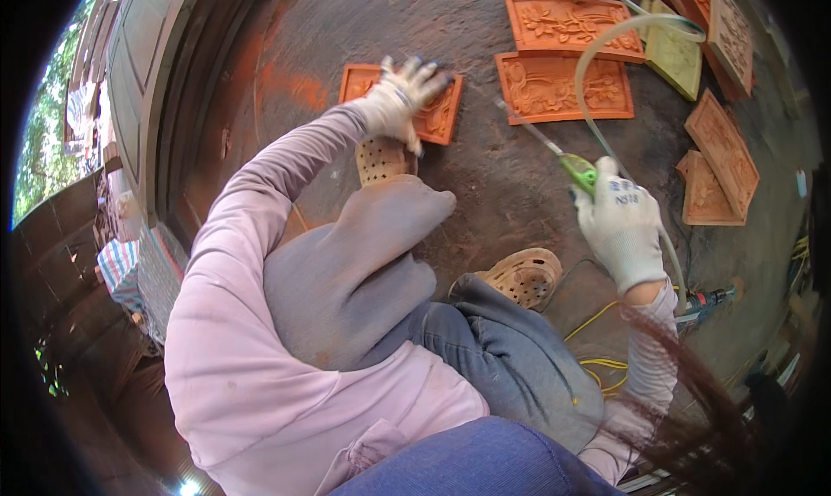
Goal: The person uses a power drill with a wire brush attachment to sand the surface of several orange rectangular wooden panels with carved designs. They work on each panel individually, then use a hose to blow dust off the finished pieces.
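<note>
My left hand (402, 100), in a white glove, is spread over an orange carved panel (441, 115) lying on the floor in front of my left shoe. Its fingers are stretched apart and a little blurred; whether the palm presses on the panel I cannot tell. In my right hand (620, 219), also gloved, is a green air blow gun (578, 174) with a thin metal nozzle pointing up and left. A clear hose (589, 72) runs from it, looping above the panels at the upper right.
Two orange carved panels (567, 85) lie at the upper middle. More panels (723, 163) lean and overlap at the right, with a yellowish-green one (673, 54) among them. My clog (522, 277), a yellow cable (606, 363) and a power tool (711, 299) are nearer. Stacked boards (177, 89) stand left.
</note>
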The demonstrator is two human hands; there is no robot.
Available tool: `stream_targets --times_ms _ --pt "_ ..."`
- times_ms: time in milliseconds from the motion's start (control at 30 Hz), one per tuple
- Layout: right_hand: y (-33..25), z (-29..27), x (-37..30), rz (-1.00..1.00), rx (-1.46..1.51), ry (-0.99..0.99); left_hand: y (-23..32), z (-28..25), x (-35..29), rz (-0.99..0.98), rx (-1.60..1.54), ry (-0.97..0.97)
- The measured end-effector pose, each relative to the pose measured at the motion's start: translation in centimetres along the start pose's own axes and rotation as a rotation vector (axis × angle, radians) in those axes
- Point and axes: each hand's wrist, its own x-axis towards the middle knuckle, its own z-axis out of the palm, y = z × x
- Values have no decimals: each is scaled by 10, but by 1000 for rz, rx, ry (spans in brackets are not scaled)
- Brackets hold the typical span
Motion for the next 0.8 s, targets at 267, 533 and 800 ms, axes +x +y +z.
stream_targets --times_ms 267,533,800 --pt "37 -13 -15 310 -95 9 3 -9 42 25 -24 207" --pt "51 -22 -10 190 -52 107 -135 -74 97 65 -1801 550" --pt "35 -48 146 418 -99 -216 -127 -28 109 217 -2304 257"
